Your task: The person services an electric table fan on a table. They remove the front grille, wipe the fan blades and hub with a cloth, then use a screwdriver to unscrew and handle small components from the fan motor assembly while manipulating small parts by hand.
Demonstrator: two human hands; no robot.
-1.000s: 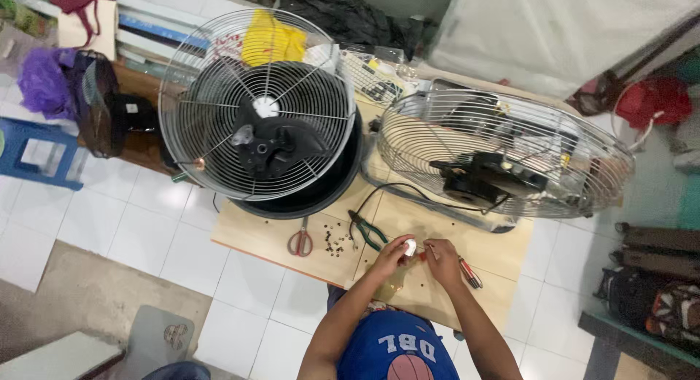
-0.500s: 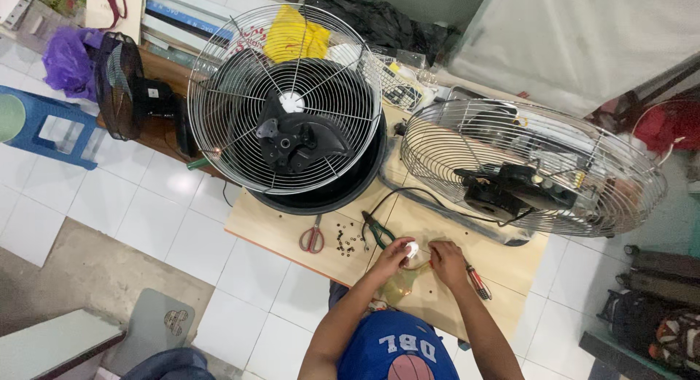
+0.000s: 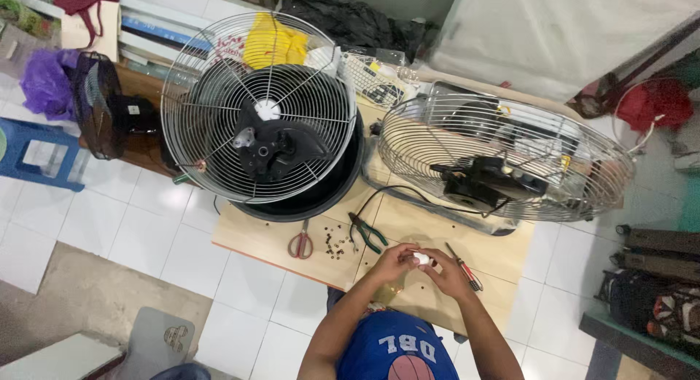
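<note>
My left hand (image 3: 394, 262) and my right hand (image 3: 449, 272) meet over a low wooden board (image 3: 251, 238), both pinching a small white part (image 3: 421, 258) between the fingertips. Just left of my hands lie green-handled pliers (image 3: 367, 234), a scatter of small dark screws (image 3: 335, 247) and red-handled scissors (image 3: 300, 243). A red-handled screwdriver (image 3: 464, 267) rests beside my right hand. Beyond them, a round wire fan cage with a black motor (image 3: 271, 143) stands at the left. A second cage with its motor (image 3: 481, 177) lies tilted at the right.
A black cable (image 3: 397, 192) runs from the right fan toward the pliers. A blue stool (image 3: 33, 157), a small black fan (image 3: 98, 103) and a purple bag (image 3: 45, 81) stand far left. Bags and boxes (image 3: 656, 278) crowd the right edge. White floor tiles surround the board.
Both hands stay together on the small white part. The view has drifted, so the fans and board sit slightly further right and lower in the picture.
</note>
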